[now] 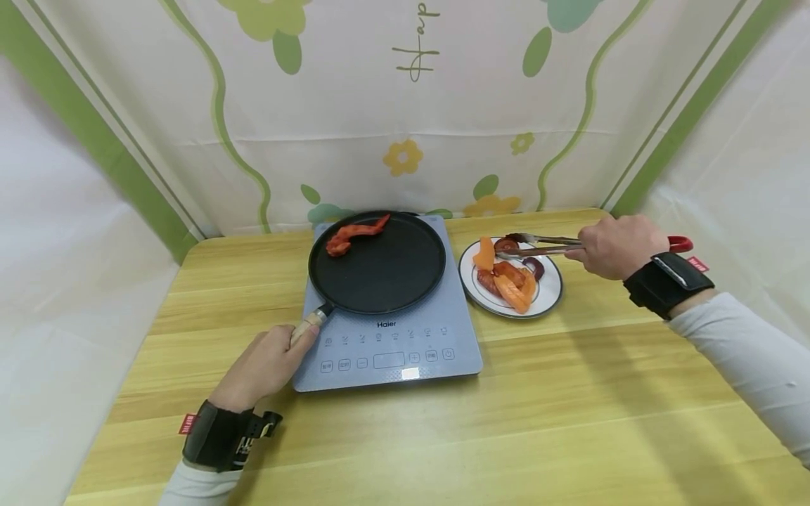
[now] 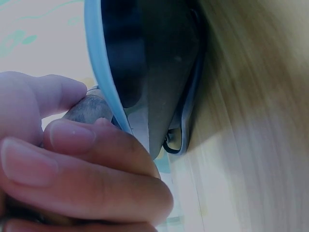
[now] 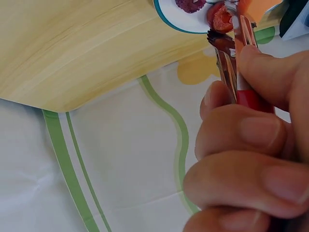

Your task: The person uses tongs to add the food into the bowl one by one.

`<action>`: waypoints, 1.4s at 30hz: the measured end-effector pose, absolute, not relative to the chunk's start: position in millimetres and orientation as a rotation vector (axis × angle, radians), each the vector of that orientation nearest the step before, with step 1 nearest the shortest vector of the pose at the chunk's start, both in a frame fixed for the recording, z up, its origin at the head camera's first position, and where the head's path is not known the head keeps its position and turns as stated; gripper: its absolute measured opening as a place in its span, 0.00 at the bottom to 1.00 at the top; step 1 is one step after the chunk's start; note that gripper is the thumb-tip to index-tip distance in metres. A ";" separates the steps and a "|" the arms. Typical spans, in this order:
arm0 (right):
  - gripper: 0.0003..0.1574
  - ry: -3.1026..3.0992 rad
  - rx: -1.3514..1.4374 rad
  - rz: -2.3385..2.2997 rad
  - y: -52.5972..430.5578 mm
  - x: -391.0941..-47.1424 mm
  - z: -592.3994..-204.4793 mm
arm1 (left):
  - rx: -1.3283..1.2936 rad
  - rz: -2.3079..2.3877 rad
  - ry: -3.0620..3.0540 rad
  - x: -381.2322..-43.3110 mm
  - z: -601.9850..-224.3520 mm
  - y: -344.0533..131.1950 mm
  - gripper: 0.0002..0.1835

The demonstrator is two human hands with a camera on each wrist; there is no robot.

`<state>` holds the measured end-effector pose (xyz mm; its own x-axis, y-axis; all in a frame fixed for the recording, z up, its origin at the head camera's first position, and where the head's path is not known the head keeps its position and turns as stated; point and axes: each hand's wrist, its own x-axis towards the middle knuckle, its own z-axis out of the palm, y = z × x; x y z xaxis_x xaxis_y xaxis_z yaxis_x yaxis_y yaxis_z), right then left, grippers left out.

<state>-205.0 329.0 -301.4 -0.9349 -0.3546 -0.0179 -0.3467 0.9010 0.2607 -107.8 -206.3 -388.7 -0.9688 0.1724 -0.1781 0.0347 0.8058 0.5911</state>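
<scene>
My left hand point(image 1: 266, 362) grips the wooden handle point(image 1: 306, 328) of a flat black pan point(image 1: 386, 277), fingers curled round it in the left wrist view. On the pan's far left side lies a reddish chicken wing point(image 1: 356, 232). Metal tongs point(image 1: 553, 249) with red grips are held in my right hand point(image 1: 623, 246), their tips over a white plate point(image 1: 552, 299) with a dark rim. Right at the tips is a round dark-red piece point(image 3: 220, 20) of food. Orange slices point(image 1: 514, 295), a purple piece point(image 1: 536, 267) and reddish-brown pieces point(image 1: 486, 281) share the plate.
Beneath the pan is a light-blue Haier induction cooker point(image 1: 436, 309) with a touch panel along its front. Everything stands on a wooden table point(image 1: 538, 414). A flower-patterned cloth point(image 1: 354, 105) rises behind the table, with white cloth at both sides.
</scene>
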 end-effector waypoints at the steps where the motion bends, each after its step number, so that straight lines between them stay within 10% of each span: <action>1: 0.27 -3.039 0.553 -0.407 329.3 -205.0 -301.3 | 0.161 0.900 2.771 -107.8 -388.7 -206.3 0.33; 42: 0.29 -3.077 0.572 -0.390 335.6 -203.7 -292.6 | 0.143 0.903 2.754 -108.8 -390.2 -207.8 0.33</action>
<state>-203.7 335.6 -292.6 -0.9341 -0.3524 -0.0566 -0.3554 0.9036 0.2390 -108.8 -207.8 -390.2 -0.9665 0.1661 -0.1956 0.0180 0.8042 0.5941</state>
